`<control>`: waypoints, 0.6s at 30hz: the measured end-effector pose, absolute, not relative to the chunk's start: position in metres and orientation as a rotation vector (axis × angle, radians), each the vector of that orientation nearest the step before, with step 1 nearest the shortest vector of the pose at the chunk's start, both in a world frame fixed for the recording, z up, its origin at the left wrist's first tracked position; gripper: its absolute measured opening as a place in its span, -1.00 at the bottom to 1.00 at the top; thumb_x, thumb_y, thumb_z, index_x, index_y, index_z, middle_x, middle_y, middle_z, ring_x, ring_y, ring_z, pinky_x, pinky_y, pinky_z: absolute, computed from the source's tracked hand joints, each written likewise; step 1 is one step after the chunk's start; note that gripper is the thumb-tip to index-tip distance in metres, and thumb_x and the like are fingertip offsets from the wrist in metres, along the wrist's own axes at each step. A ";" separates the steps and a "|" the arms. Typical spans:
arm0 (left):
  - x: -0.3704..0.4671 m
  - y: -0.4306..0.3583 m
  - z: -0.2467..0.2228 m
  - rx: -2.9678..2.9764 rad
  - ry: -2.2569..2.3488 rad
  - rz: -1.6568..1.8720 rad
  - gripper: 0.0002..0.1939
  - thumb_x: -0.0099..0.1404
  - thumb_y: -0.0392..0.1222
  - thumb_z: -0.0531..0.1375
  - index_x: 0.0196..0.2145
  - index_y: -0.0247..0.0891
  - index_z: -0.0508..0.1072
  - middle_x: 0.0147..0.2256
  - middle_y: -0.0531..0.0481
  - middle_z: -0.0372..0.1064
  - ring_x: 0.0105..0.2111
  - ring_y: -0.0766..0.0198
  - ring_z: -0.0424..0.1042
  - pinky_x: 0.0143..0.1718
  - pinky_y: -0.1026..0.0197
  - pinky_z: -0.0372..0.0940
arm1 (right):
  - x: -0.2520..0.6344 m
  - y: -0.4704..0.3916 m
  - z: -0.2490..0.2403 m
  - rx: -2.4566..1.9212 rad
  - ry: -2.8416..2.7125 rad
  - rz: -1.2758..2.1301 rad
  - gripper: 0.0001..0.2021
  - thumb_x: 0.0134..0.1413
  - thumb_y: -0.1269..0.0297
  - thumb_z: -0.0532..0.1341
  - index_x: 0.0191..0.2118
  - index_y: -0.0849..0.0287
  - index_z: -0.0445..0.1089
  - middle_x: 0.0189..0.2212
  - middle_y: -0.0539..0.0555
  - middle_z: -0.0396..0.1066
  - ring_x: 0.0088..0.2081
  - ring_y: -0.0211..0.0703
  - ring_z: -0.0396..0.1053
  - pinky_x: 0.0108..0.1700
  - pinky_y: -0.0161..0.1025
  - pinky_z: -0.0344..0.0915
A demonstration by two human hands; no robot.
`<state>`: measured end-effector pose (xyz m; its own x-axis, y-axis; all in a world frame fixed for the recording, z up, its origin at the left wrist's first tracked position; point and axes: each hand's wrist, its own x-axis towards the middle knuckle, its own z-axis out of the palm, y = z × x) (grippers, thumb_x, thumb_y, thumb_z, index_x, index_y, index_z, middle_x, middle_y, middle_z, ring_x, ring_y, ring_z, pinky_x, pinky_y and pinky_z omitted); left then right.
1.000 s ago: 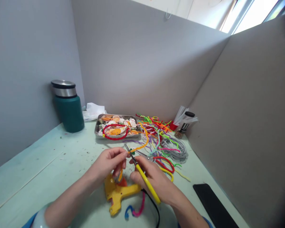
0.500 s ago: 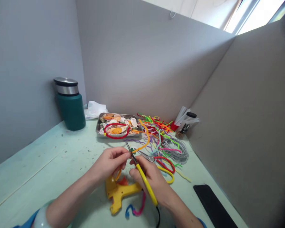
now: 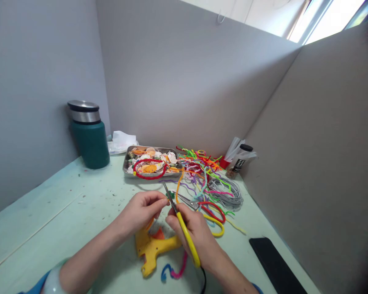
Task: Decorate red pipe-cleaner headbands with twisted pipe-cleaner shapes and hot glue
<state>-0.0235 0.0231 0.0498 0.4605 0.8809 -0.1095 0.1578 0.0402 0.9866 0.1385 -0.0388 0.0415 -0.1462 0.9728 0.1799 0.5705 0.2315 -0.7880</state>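
Note:
In my right hand are yellow-handled scissors, their blades pointing up and away, near my left fingertips. My left hand pinches the end of something small and orange beside the blades. An orange pipe cleaner rises by the blades and bends towards the tray. Just beyond the blades a small green piece shows. Below my hands lies a yellow glue gun, with a blue and pink pipe cleaner by it.
Behind my hands is a metal tray of craft pieces with a red loop over it. Coloured pipe cleaners, grey wire and red-and-yellow scissors lie right. A green bottle stands left; a black phone-like object lies at right.
The orange pipe cleaner, which curved out to the right from between the blades, now stands more upright and has shifted left. Both hands stay nearly in place.

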 end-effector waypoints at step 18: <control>-0.033 0.029 0.051 1.116 0.841 0.841 -0.69 0.16 -0.15 0.22 -0.17 -0.36 0.40 -0.39 -0.05 0.45 -0.40 0.30 0.44 -0.35 0.27 0.35 | 0.343 -0.040 0.047 -2.998 -1.152 0.051 -0.63 0.01 0.30 0.05 -0.09 0.32 0.40 -0.14 0.45 0.41 -0.14 0.29 0.41 -0.31 -0.03 0.30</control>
<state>-0.0327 0.0292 0.0511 0.4359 0.8890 -0.1407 -0.1406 0.2217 0.9649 0.3429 -0.0399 0.0467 0.7428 0.6672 -0.0549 0.6695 -0.7408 0.0547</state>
